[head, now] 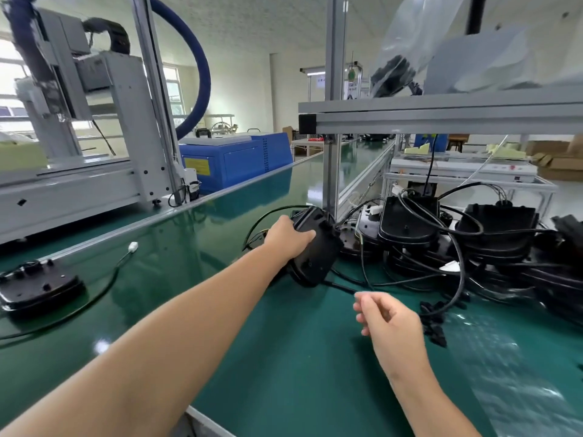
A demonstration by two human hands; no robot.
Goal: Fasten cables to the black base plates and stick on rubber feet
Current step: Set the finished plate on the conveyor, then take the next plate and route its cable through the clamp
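My left hand [288, 236] reaches far forward and grips a black base plate [315, 257], which is tilted up on its edge on the green bench mat [268, 357]. A black cable [344, 287] trails from that plate toward my right hand [389, 320]. The right hand hovers nearer to me with fingers loosely curled; whether it pinches the cable is blurred. To the right lies a pile of black base plates [410, 228] with tangled cables. One more black base plate [38, 287] with a white-plug cable [133, 246] lies flat at the far left.
A grey aluminium shelf frame [441, 116] overhangs the pile, and its post [331, 171] stands just behind the held plate. A screw machine [94, 121] sits at the back left. A clear plastic bag [511, 367] lies on the mat at the right, with small black parts [437, 329] beside it.
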